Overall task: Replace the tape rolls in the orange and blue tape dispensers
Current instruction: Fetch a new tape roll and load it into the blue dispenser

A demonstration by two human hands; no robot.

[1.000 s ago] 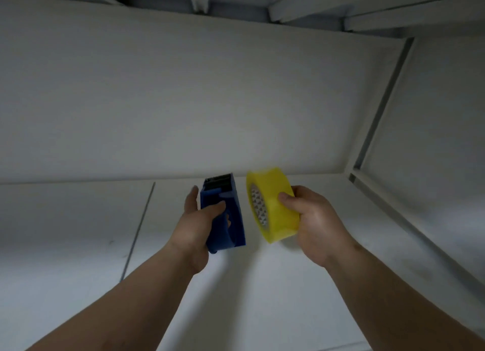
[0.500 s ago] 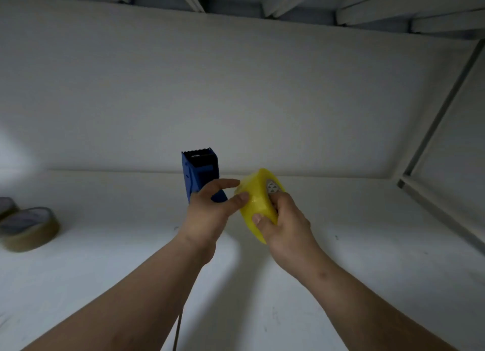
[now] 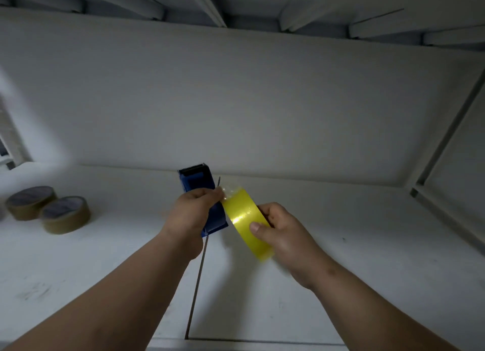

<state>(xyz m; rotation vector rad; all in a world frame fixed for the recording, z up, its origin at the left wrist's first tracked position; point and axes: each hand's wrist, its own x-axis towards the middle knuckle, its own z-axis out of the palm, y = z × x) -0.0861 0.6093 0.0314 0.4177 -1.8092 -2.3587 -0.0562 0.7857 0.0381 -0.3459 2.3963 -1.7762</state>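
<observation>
Our left hand (image 3: 193, 211) grips the blue dispenser (image 3: 203, 201) and pinches the loose tape end (image 3: 231, 192). Our right hand (image 3: 279, 232) holds the yellow roll (image 3: 246, 224) just right of it. We should pull slowly and keep the tape flat.

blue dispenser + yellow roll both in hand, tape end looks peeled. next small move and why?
Probably pull the peeled tape end a little further off the yellow roll. The left hand holds the blue dispenser and pinches that end, the right hand grips the roll beside the dispenser, not yet seated in it, so a free leader seems needed first.
</observation>
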